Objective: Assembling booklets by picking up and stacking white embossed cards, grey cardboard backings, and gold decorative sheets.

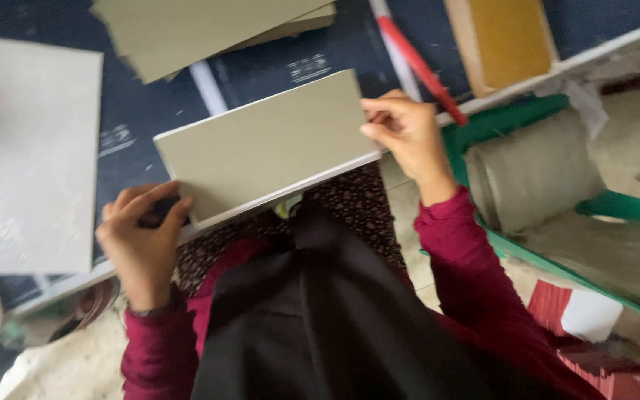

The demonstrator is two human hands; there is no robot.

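Between the two sets of fingers: a flat rectangular grey-green cardboard panel (268, 144), held at both short ends over the near edge of the dark blue printed work surface (142, 111). The left hand (141, 241) has its fingers curled together over the panel's lower-left corner, with something dark tucked under them, too blurred to identify. The right hand (405, 130) pinches the upper-right edge, fingertips closed on the board.

Handling, as a judgement: the panel looks light and stiff, a thin board with a pale edge, smooth-faced. It would likely crease if bent or gripped mid-span, so the end edges and corners, where the fingers already sit, look like the right places to hold.

Orientation: long axis runs from the left fingers up to the right fingers, tilted; broad face up towards the camera.

Beyond the fingertips: more grey-green cardboard sheets (201, 30) stacked loosely. Outboard of the left fingers: a pale grey rectangular sheet (35, 155). Past the right fingers: a red rod-like tool (420, 67), a mustard-yellow flat block (509, 41), a green frame with a grey roll (535, 170).
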